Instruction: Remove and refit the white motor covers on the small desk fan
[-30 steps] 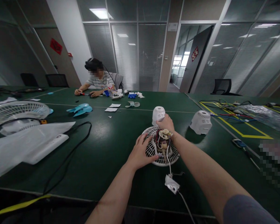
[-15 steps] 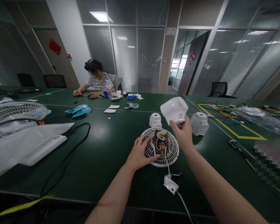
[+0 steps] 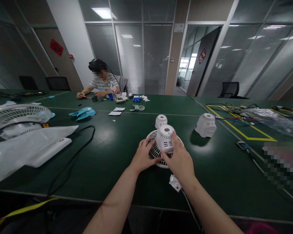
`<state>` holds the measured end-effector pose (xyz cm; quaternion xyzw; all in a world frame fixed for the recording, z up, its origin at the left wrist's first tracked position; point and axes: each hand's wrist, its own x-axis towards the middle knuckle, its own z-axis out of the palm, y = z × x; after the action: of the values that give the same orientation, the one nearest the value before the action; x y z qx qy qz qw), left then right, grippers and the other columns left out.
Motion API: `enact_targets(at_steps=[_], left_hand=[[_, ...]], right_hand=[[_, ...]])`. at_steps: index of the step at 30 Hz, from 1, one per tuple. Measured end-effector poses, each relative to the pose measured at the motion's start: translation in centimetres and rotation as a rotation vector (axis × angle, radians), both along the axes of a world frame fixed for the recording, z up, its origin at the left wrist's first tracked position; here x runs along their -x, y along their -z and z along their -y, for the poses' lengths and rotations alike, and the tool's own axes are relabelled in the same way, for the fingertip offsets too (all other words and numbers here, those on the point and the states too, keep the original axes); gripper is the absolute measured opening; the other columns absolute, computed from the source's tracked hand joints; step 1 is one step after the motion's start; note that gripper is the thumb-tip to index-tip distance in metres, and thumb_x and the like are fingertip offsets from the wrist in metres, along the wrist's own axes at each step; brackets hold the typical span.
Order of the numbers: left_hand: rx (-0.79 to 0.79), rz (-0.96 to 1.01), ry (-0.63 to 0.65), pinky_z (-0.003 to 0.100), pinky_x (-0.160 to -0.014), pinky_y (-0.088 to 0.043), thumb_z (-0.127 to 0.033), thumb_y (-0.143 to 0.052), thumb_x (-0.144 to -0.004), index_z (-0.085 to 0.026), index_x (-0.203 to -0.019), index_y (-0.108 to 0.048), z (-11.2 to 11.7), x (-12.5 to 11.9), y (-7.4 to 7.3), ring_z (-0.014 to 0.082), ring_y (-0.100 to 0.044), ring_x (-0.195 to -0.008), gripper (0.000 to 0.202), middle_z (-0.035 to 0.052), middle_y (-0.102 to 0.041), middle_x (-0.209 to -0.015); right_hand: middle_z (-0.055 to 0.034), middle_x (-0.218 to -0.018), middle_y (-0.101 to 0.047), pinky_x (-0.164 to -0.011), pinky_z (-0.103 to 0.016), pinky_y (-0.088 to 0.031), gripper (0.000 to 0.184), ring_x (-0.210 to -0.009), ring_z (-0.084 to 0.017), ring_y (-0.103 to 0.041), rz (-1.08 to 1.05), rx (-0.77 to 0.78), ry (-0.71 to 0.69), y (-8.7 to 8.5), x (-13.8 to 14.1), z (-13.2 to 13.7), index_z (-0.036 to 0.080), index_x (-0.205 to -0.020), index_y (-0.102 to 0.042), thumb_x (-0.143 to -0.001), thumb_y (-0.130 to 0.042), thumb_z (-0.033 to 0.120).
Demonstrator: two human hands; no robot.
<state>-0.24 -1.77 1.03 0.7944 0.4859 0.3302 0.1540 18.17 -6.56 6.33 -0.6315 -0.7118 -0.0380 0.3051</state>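
A dark green table spreads beneath the near grille and well out to every side of it. Beyond that grille and to its left, a co-worker in a striped top and dark headgear sits at the far side. Well to the left of the near grille lies a fan with a wide white grille, and closer than this fan, also left of the near grille, a pale plastic bag.

The near grille itself is round and white, directly in front of the person. The left hand touches its left side, thumb and fingers spread; whether they pinch the rim cannot be told. The right hand is closed on a white housing over the grille's middle, thumb and fingers against its side, slotted end upward. Whether the housing is seated there or held just above cannot be told.

Left of the near grille and farther off lie light blue blades. A similar housing stands to its right; another housing stands just behind it. On its near side is a small white-wrapped piece with a cord.
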Motion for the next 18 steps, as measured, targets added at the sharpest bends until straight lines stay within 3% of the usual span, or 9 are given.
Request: enact_targets(at_steps=[10, 15, 18], left_hand=[[0.007, 0.007, -0.022, 0.053, -0.108, -0.034, -0.056, -0.076, -0.064, -0.031, -0.138, -0.044, -0.2, -0.1, 0.6, 0.0327, -0.031, -0.134, 0.083, 0.0083, -0.037, -0.144], [0.017, 0.02, -0.009, 0.053, -0.109, -0.033, -0.053, -0.076, -0.065, -0.031, -0.139, -0.043, -0.2, 0.0, 0.5, 0.0328, -0.028, -0.137, 0.084, 0.0085, -0.035, -0.146], [0.031, 0.024, 0.005, 0.053, -0.11, -0.033, -0.052, -0.076, -0.065, -0.03, -0.139, -0.043, -0.2, 0.1, 0.3, 0.0327, -0.027, -0.137, 0.083, 0.0085, -0.035, -0.147]], right_hand=[[-0.0184, -0.124, -0.057, -0.072, -0.044, -0.051, 0.091, -0.094, -0.033, -0.063, 0.105, 0.082, 0.071, 0.7, -0.3, 0.5, 0.02, -0.153, 0.002, -0.085, -0.046, 0.058], [-0.0163, -0.124, -0.058, -0.083, -0.049, -0.05, 0.092, -0.104, -0.034, -0.06, 0.086, 0.087, 0.003, 2.2, -1.3, 2.1, 0.021, -0.153, 0.001, -0.085, -0.051, 0.055], [-0.0155, -0.134, -0.051, -0.091, -0.048, -0.048, 0.09, -0.116, -0.033, -0.054, -0.002, 0.073, -0.008, 3.4, -2.0, 3.4, 0.022, -0.153, 0.003, -0.087, -0.05, 0.052]])
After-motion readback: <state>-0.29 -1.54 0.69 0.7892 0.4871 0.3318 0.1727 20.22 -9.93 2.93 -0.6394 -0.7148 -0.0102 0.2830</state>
